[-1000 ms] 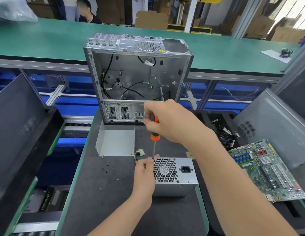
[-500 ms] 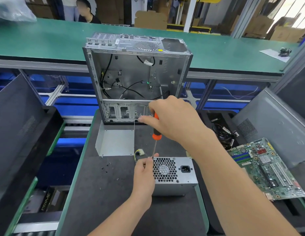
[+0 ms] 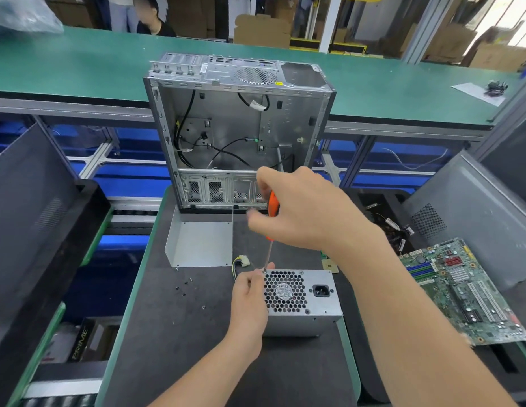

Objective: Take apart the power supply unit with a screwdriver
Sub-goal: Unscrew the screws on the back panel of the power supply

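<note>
Head view: the right hand (image 3: pixel 297 210) hides most of the orange screwdriver (image 3: pixel 272 204) it grips. The tip meets the metal box (image 3: pixel 303 301) at its top left corner, low in the middle. The left hand (image 3: pixel 249 298) curls around that corner, covering the box's left side.

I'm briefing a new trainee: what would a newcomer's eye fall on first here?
The right hand gripping an orange-handled screwdriver, its tip on the top left corner of the power supply unit at the centre of the dark mat, while the left hand holds that corner. Behind stands an open computer case with loose cables; a green motherboard lies to the right.
</note>
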Demonstrator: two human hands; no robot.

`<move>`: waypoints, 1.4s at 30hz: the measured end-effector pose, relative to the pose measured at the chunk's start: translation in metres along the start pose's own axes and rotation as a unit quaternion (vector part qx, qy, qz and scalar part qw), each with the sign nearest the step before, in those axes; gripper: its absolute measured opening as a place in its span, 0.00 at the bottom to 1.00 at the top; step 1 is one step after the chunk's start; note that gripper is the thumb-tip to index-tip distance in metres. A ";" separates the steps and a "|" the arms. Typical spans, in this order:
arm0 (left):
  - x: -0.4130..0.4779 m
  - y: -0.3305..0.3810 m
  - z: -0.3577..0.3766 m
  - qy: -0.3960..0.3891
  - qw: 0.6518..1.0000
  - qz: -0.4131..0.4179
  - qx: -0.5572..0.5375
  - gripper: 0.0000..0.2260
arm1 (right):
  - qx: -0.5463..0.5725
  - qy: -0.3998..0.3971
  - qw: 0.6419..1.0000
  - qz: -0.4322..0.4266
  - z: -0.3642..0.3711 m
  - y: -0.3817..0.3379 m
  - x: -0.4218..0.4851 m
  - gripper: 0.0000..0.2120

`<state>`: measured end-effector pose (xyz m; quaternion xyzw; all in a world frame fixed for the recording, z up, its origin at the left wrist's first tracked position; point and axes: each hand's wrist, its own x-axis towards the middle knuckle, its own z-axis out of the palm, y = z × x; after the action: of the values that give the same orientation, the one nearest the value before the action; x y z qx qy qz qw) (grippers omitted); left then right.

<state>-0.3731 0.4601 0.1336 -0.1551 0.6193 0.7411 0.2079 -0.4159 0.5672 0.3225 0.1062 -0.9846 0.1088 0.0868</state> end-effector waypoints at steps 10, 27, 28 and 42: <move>0.005 -0.008 -0.005 0.037 0.997 0.055 0.030 0.05 | 0.117 -0.047 0.992 -0.003 0.000 0.002 0.005 0.11; 0.010 0.007 -0.011 0.021 0.989 0.093 0.112 0.10 | 0.071 0.021 0.997 0.008 0.009 0.000 0.002 0.17; 0.010 0.006 -0.010 0.023 0.989 0.094 0.113 0.10 | 0.100 0.008 0.995 0.005 0.009 0.000 0.002 0.14; 0.012 0.005 -0.009 0.018 0.989 0.099 0.111 0.12 | -0.016 0.061 0.997 0.033 0.007 0.003 -0.003 0.20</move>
<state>-0.3860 0.4514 0.1307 -0.0818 0.7135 0.6820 0.1382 -0.4152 0.5692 0.3149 0.0651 -0.9820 0.1025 0.1445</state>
